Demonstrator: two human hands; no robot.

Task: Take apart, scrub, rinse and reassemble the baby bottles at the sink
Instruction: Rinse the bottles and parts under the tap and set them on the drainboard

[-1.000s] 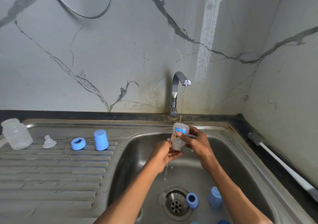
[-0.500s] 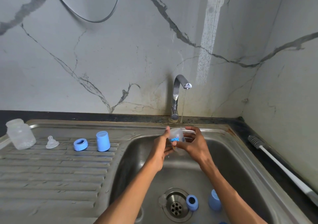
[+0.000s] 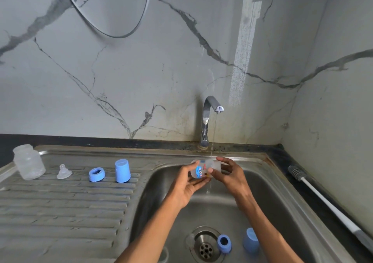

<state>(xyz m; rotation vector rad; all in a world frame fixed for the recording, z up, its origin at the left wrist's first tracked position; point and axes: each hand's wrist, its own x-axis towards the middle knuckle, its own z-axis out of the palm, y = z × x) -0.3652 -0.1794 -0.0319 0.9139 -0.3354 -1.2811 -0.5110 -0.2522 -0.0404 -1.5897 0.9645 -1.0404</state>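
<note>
Fingers of both hands curl around the printed clear bottle (image 3: 203, 169), which lies on its side over the sink basin (image 3: 262, 192) under the thin stream from the tap (image 3: 207, 119). From the left along the ribbed drainboard (image 3: 60, 206), a row runs toward 3 o'clock: a frosted clear bottle (image 3: 29, 161) upright, a clear teat (image 3: 64, 171), a blue ring (image 3: 96, 174) and a blue cap (image 3: 122, 170), each apart from the next. The left hand (image 3: 186, 188) cradles the printed bottle from below at its 7 o'clock; the right hand (image 3: 232, 175) grips its 3 o'clock end. Near the drain (image 3: 205, 248) sit a second blue ring (image 3: 224, 243) and, at its 3 o'clock, a second blue cap (image 3: 250, 240). A bottle brush (image 3: 323, 198) lies on the counter far right.
</note>
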